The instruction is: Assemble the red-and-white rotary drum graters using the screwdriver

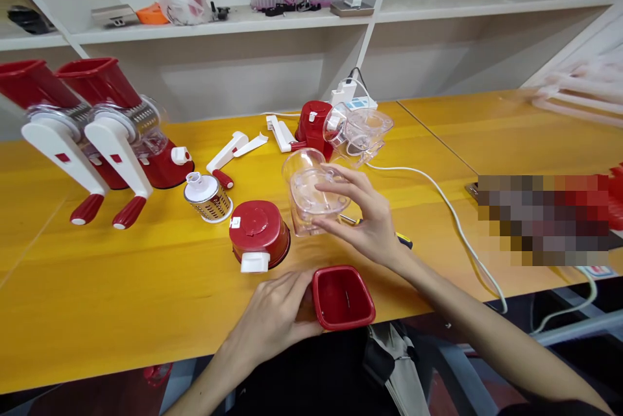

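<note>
My left hand is closed on the side of a red hopper at the table's front edge, its square mouth turned up. My right hand grips a clear plastic grater housing with thumb and fingers, just beyond the hopper. Left of the housing sits a red grater base with a white knob facing me. Farther left stands a metal grating drum with a white cap. Under my right hand, a screwdriver lies partly hidden.
Two assembled rotary graters stand at the left. White crank handles lie near the middle. Behind are another red base and clear housing. A white cable crosses the table; a shelf runs along the back.
</note>
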The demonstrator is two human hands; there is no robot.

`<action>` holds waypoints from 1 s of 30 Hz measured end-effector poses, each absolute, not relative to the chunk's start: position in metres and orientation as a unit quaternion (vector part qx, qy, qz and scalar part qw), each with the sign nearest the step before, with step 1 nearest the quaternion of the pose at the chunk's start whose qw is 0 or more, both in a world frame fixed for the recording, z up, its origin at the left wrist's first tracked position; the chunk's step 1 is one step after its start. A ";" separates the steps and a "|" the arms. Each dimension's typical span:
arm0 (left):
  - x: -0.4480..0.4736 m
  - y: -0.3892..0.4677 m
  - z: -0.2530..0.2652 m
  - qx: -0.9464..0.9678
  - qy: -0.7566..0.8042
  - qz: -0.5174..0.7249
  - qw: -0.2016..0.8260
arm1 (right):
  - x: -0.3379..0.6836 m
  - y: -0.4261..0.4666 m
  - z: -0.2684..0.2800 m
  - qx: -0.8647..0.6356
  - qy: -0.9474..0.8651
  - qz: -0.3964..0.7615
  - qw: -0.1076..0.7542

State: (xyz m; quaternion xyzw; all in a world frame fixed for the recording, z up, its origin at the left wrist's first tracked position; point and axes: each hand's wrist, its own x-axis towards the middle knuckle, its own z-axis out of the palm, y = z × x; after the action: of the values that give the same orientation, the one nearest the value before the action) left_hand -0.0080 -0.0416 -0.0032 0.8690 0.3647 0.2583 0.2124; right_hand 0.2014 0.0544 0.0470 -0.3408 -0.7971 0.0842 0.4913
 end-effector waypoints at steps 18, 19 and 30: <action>0.004 -0.041 -0.002 0.853 0.455 0.238 0.091 | 0.258 -0.016 0.006 -0.486 -0.739 -0.027 0.466; 0.006 -0.041 -0.001 0.849 0.467 0.228 0.095 | 0.266 -0.010 0.003 -0.517 -0.740 -0.051 0.428; 0.015 -0.036 0.006 0.816 0.515 0.188 0.182 | 0.294 0.001 -0.026 -0.558 -0.785 -0.018 0.267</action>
State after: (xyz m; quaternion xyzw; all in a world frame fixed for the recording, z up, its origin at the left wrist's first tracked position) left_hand 0.0146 -0.0364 0.0065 0.8161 0.5153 0.1881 0.1817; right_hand 0.2935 0.0009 -0.0256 -0.5584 -0.7854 -0.0176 0.2666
